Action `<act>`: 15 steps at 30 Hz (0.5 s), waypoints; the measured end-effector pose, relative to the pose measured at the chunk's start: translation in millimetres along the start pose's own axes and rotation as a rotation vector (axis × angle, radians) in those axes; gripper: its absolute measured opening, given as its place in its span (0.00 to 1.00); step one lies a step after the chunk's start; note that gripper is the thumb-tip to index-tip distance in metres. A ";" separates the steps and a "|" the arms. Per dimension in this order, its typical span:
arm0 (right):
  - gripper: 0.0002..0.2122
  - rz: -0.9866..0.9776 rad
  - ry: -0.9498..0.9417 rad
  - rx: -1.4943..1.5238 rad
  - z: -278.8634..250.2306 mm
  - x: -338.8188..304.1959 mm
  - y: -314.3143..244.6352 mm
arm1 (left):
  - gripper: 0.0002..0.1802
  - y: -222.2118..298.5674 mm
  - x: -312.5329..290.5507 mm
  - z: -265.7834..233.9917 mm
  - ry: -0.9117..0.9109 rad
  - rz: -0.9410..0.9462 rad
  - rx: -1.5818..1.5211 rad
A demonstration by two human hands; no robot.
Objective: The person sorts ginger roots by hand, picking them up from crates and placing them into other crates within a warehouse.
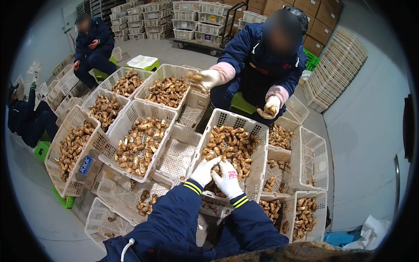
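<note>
My left hand (pixel 203 172) and my right hand (pixel 227 179), both in white gloves, meet over the near end of a white plastic crate (pixel 261 163). The crate holds a heap of brown, matsutake-like mushrooms (pixel 230 142). The fingers of both hands are bent inward and close together; whatever lies between them is hidden by the gloves. Across from me, a co-worker in a dark blue jacket sits with a mushroom (pixel 194 77) in one gloved hand and another mushroom (pixel 267 112) in the other.
Left of my crate stands another crate of mushrooms (pixel 140 146), with more around it. Smaller heaps lie in crates (pixel 305 214) at the right. Crate stacks (pixel 338 65), a loaded trolley (pixel 198 43) and cartons (pixel 325 19) stand behind. Two more people are at the left.
</note>
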State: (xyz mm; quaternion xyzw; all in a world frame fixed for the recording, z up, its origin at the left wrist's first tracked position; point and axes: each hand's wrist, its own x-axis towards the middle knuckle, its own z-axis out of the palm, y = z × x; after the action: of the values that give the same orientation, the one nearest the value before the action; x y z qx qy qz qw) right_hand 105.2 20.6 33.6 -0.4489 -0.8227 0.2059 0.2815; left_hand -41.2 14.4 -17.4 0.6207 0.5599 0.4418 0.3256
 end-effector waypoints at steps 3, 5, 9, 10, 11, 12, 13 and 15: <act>0.23 0.084 -0.078 0.314 -5.6 7.3 24.5 | 0.27 42.4 -2.2 -22.1 -0.126 -0.248 -0.151; 0.18 0.346 -0.019 0.655 -21.0 18.4 31.2 | 0.28 21.8 -7.0 -27.3 -0.019 0.087 0.253; 0.20 0.622 -0.007 0.040 -11.9 6.3 116.8 | 0.29 4.9 0.3 -17.3 -0.032 0.142 0.285; 0.20 0.695 -0.099 -0.084 -6.4 5.8 122.4 | 0.29 -1.0 -1.6 -18.4 -0.023 0.129 0.325; 0.20 0.677 -0.103 -0.158 -1.2 4.8 129.3 | 0.29 5.3 -1.2 -19.8 -0.041 0.095 0.349; 0.20 0.658 -0.107 -0.233 4.3 4.2 136.2 | 0.29 13.5 -1.5 -20.6 -0.059 0.060 0.373; 0.19 0.638 -0.110 -0.309 8.4 3.6 143.8 | 0.29 19.3 -0.3 -19.8 -0.077 0.026 0.396; 0.20 0.470 -0.045 -0.347 16.1 14.1 137.6 | 0.30 18.6 -2.4 -18.7 0.001 0.021 0.401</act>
State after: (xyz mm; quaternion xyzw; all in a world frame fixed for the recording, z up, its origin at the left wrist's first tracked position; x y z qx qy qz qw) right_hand 174.3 101.7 -56.1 -0.6642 -0.7250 0.1314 0.1266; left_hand -50.6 7.4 6.3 0.6787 0.6303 0.3252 0.1903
